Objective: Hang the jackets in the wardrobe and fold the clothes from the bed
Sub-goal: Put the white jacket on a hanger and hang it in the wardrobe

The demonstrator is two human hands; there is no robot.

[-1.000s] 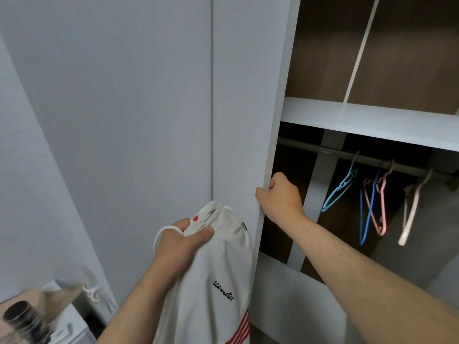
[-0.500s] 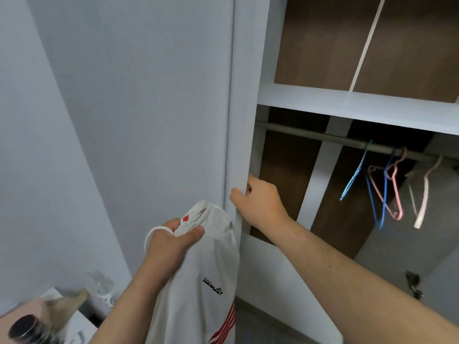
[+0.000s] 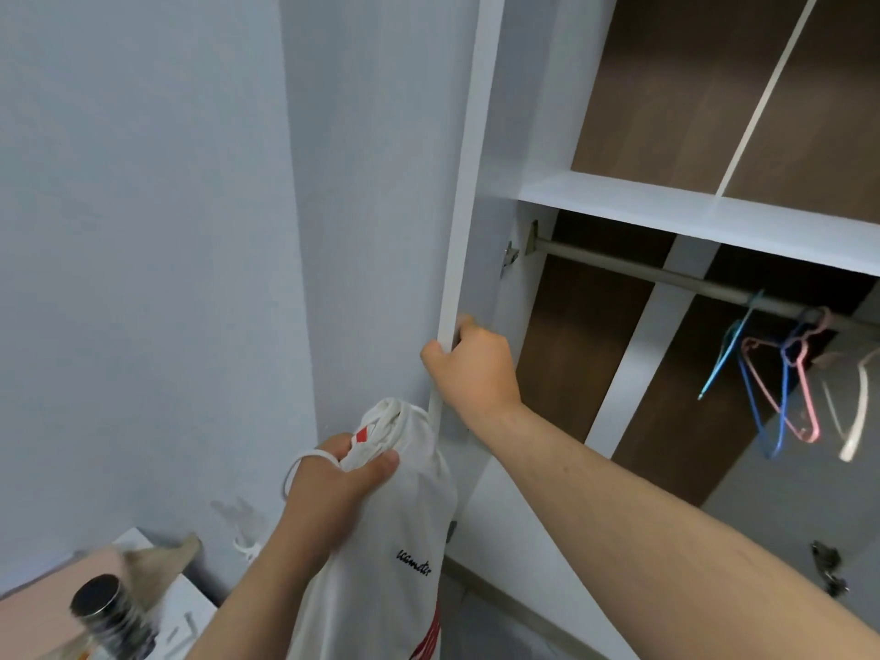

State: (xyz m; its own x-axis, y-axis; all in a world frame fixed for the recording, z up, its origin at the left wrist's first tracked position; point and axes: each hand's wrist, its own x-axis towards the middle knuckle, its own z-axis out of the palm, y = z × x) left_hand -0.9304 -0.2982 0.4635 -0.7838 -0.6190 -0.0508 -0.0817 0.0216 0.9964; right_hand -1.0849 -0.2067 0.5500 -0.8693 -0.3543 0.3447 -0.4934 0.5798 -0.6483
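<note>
Right hand (image 3: 469, 369) grips the edge of the open wardrobe door (image 3: 459, 231), fingers curled round it. Left hand (image 3: 333, 493) clutches the bunched top of a white jacket (image 3: 395, 540), which hangs just beside the door. Step in hand: opening the wardrobe. The next move probably calls for freeing the right hand to take a hanger (image 3: 781, 388) from the rail (image 3: 666, 273).

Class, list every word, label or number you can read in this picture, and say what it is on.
"Uamdis", roughly: black cursive script on the white garment held in the left hand; letters uncertain.
Dark jar, bottom left: blurred, nothing readable.
No other text visible.
</note>
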